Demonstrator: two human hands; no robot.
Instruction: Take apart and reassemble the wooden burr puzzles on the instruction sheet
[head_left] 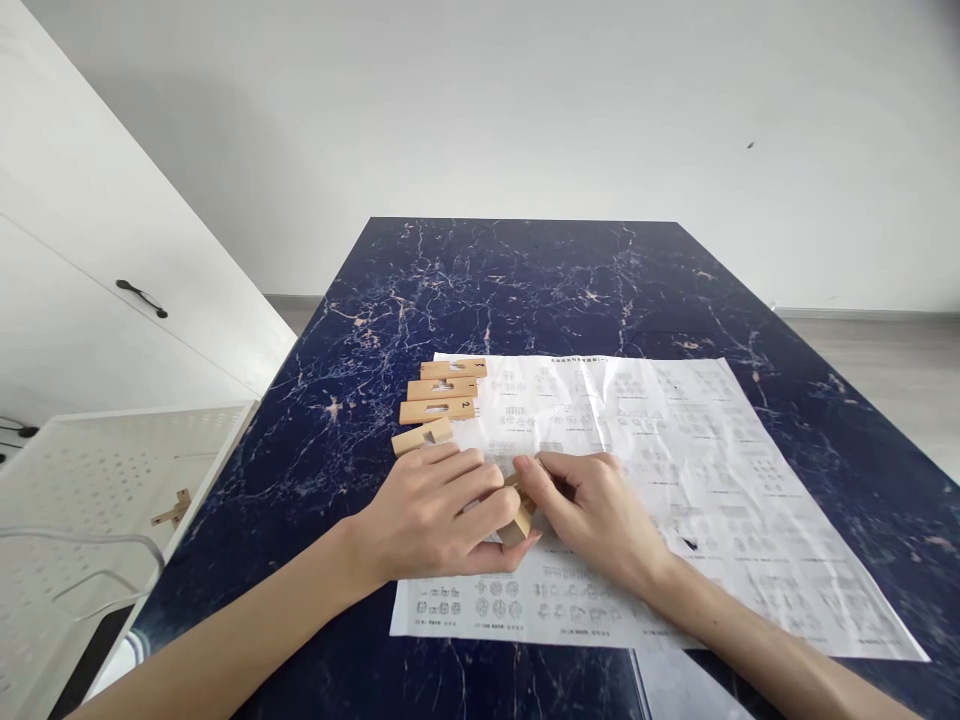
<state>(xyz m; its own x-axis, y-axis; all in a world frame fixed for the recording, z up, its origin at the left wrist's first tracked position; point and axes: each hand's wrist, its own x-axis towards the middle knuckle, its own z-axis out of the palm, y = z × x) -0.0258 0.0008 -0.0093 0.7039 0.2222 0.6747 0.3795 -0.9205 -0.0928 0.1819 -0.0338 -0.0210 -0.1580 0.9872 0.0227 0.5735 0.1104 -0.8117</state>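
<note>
Facing a dark blue marbled surface (487, 285), with a creased printed sheet (712, 480) spread over its near part. Holding left hand (435, 512) and right hand (604, 512) close together above it. Seeing four slotted wooden pieces (411, 412) along its left side. Clamping a small wooden block (514, 530) in the left grip, with right grip closed at its far end.

Wooden piece (516, 528) mostly covered by left hand (442, 510) and right hand (600, 505); small print on sheet (660, 470) unreadable, bench (517, 290) near edge and both forearms cut off at frame bottom.
</note>
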